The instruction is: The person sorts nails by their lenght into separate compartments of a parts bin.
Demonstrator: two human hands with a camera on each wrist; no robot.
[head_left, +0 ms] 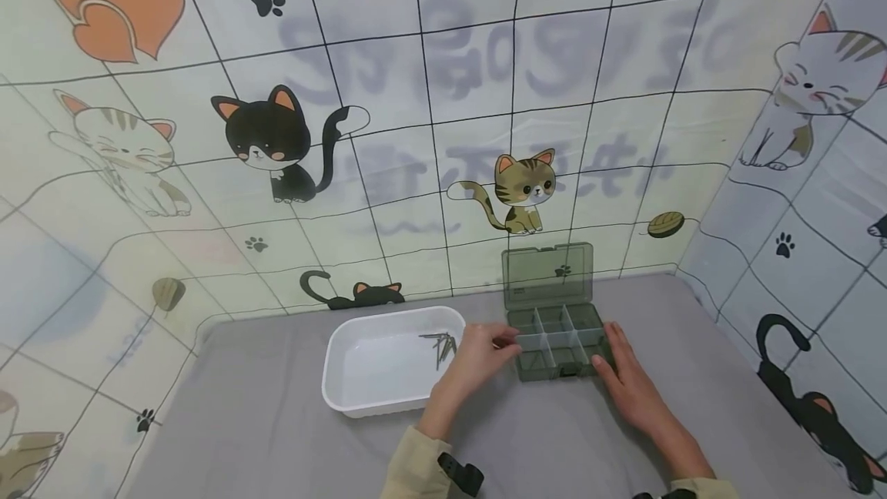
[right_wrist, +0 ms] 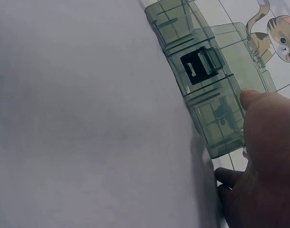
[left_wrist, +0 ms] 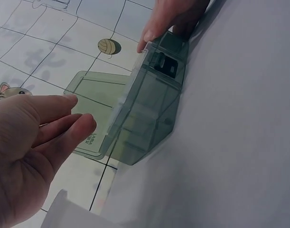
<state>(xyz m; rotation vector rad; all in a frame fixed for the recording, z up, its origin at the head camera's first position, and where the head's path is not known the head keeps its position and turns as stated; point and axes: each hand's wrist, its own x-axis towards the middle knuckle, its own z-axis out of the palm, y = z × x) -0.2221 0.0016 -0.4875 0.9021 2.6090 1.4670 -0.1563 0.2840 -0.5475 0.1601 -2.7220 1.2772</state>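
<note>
A green see-through compartment box (head_left: 560, 364) lies on the grey cloth, its hinged lid (head_left: 547, 283) raised at the back. Thin dividers split it into several compartments. My left hand (head_left: 478, 356) hovers at its left edge; in the left wrist view thumb and fingertips curve toward each other with a gap and nothing visible between them. My right hand (head_left: 634, 383) holds the box's right side, thumb over the rim and the other fingers along the outside wall. Left of the box stands a white tray (head_left: 339, 399) with several thin metal nail-like pieces (head_left: 443, 349) at its right end.
A pale wall cloth (head_left: 388, 237) with grid lines and printed cats rises behind and on both sides. Grey cloth (head_left: 263, 406) covers the table around the tray and box. The left forearm lies beside the tray's right front corner.
</note>
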